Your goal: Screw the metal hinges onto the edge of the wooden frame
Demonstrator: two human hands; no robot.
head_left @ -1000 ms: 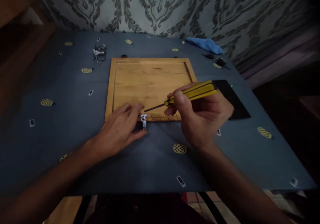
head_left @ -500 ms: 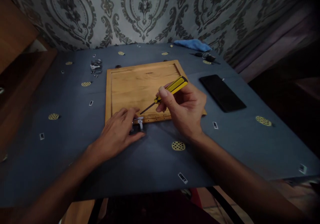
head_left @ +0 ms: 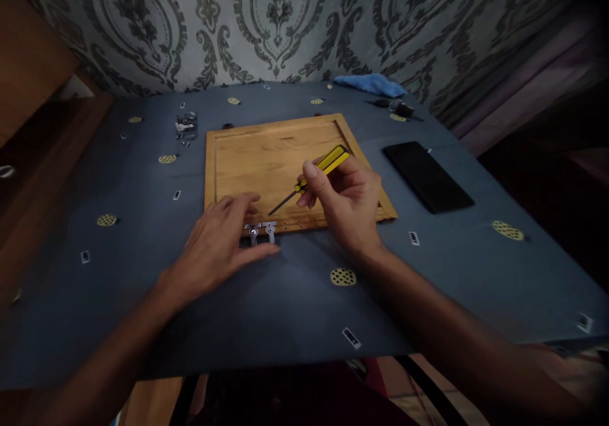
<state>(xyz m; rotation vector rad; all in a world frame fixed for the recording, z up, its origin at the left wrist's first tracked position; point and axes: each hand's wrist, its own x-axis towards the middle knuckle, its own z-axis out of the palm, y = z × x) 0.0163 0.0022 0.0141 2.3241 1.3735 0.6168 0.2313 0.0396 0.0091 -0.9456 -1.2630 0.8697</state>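
A wooden panel [head_left: 280, 159] lies flat on the dark blue table [head_left: 285, 312]. A small metal hinge [head_left: 261, 231] sits against the panel's near edge. My left hand [head_left: 216, 248] rests on the table with its fingers spread around the hinge, thumb just below it, fingertips touching it from the left. My right hand [head_left: 349, 200] is closed on a yellow and black screwdriver [head_left: 314, 175]. The screwdriver's thin tip points down and left, hovering over the panel a little above the hinge.
A black phone [head_left: 428, 175] lies right of the panel. More metal hinge parts [head_left: 185, 126] lie at the back left, a blue cloth [head_left: 371, 84] and dark small items [head_left: 397, 106] at the back right. Yellow dotted discs [head_left: 343, 277] and small tags dot the table. A patterned wall stands behind.
The view shifted back and up. My left hand slid back off the hinge, so both of its metal arms now show. My right hand drew the screwdriver closer over the panel.
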